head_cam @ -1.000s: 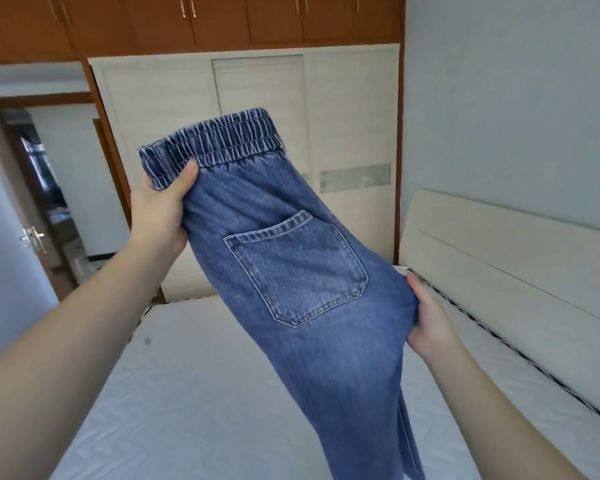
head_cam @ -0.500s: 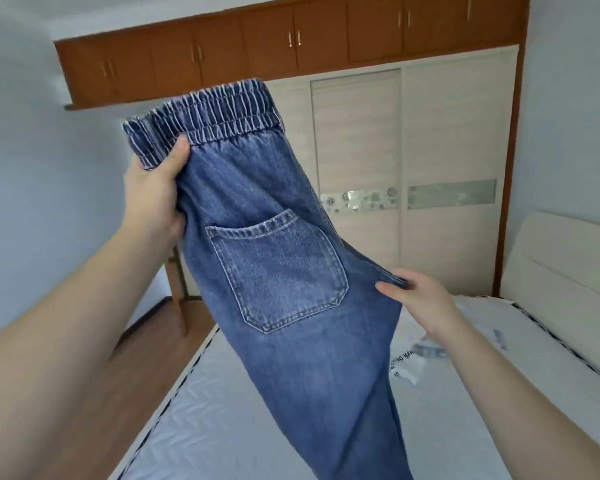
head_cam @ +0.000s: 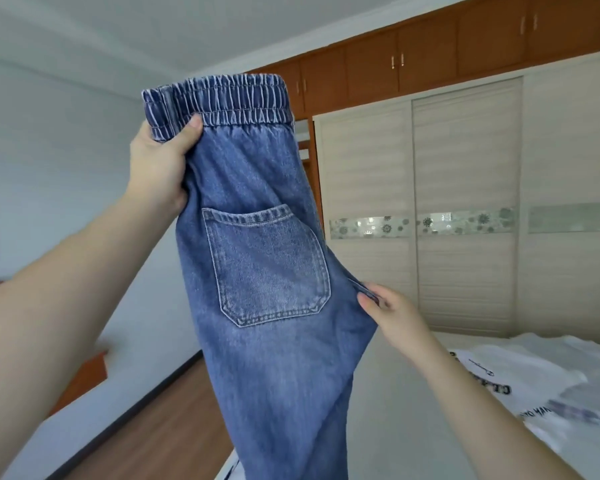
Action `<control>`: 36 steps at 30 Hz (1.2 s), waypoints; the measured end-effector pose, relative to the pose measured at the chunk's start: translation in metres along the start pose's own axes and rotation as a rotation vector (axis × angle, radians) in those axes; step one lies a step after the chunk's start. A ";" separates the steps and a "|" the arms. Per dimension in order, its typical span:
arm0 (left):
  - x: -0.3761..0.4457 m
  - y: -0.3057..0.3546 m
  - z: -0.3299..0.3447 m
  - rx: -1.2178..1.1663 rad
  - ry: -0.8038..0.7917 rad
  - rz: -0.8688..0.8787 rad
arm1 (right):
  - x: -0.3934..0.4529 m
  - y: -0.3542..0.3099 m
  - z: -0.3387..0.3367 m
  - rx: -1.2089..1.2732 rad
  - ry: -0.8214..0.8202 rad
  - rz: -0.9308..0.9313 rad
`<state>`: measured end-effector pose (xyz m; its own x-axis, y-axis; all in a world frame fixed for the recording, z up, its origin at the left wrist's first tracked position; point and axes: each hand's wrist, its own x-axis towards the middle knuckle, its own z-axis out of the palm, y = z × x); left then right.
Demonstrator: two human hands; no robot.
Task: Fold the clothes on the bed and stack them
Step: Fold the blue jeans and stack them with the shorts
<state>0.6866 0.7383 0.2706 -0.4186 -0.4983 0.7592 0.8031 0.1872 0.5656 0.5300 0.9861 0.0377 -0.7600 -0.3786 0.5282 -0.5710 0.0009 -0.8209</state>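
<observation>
**Jeans up in the air, fold not yet made**

Closest to me, my left hand (head_cam: 160,161) is clamped on the waistband corner of the jeans (head_cam: 267,271), thumb across the front, fingers curled behind. My right hand (head_cam: 392,313) pinches the crotch seam edge lower down. The jeans hang doubled, back pocket (head_cam: 267,265) facing me, legs dropping out of view above the bed (head_cam: 413,410). I reckon the risk is here: that small right-hand pinch could slip, and the legs would swing apart and spoil the halving. Further right, white printed clothes (head_cam: 520,379) lie loose on the bed, unfolded. Beyond stands the wardrobe (head_cam: 465,202), sliding doors closed, the brown cupboards (head_cam: 426,57) above closed too; contents hidden.
</observation>
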 end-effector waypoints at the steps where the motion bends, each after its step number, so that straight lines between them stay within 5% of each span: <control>1: 0.004 0.004 -0.013 0.014 -0.007 0.005 | 0.003 -0.013 0.022 0.012 -0.027 -0.025; 7: 0.014 0.012 -0.087 0.099 -0.033 -0.001 | 0.020 -0.093 0.144 0.216 -0.200 -0.134; 13: 0.023 0.027 -0.176 0.236 0.010 0.008 | 0.032 -0.103 0.222 0.031 -0.261 -0.274; 19: 0.027 0.037 -0.238 0.374 0.024 -0.019 | 0.048 -0.088 0.265 0.035 -0.411 -0.199; 26: 0.034 0.020 -0.273 0.471 0.067 -0.091 | 0.066 -0.071 0.305 0.172 -0.367 -0.171; 33: 0.047 -0.003 -0.296 0.458 0.201 -0.096 | 0.110 -0.017 0.313 0.054 -0.769 -0.064; 36: 0.055 -0.015 -0.310 0.473 0.237 -0.086 | 0.121 0.008 0.328 0.068 -0.649 -0.096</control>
<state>0.7829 0.4456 0.2039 -0.3237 -0.6958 0.6411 0.4682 0.4711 0.7476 0.5351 0.6371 0.0238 -0.3532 -0.8552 0.3792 -0.5900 -0.1110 -0.7998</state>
